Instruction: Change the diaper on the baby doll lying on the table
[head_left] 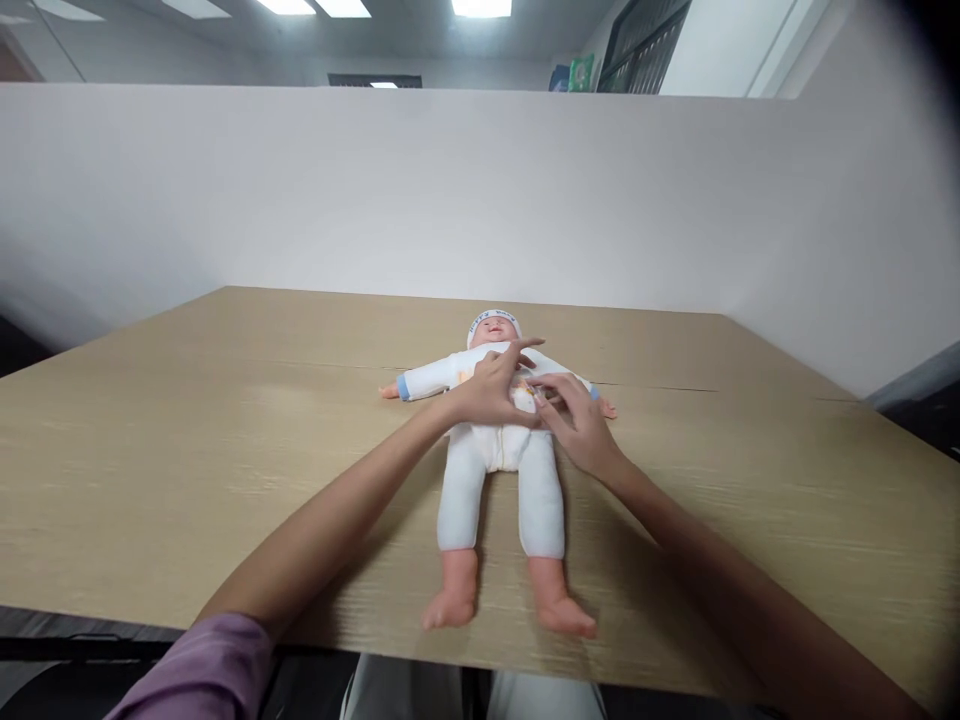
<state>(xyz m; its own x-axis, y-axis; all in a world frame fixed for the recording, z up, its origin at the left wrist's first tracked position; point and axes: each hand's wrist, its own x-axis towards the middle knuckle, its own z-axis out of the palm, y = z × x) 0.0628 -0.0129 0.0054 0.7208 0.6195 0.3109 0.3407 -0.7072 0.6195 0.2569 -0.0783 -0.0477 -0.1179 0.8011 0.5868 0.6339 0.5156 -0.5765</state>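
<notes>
A baby doll (466, 500) lies on its back on the table, head away from me and bare feet toward me. It wears a white headband (480, 322) with dark lettering, a white top with blue cuffs, and a white diaper (504, 450) over pale leggings. Across the doll's belly, my left hand (495, 390) rests with thumb and fingers spread, touching the diaper's front. My right hand (581, 422) is at the side of the waist, its fingertips and thumb pinched on the diaper's edge. The fingers partly cover the waistband, which has an orange print.
The wooden table (300, 420) spreads wide around the doll, with its front edge near my legs. Thin seams run across its surface. A white partition (450, 190) rises behind it and another stands at the right.
</notes>
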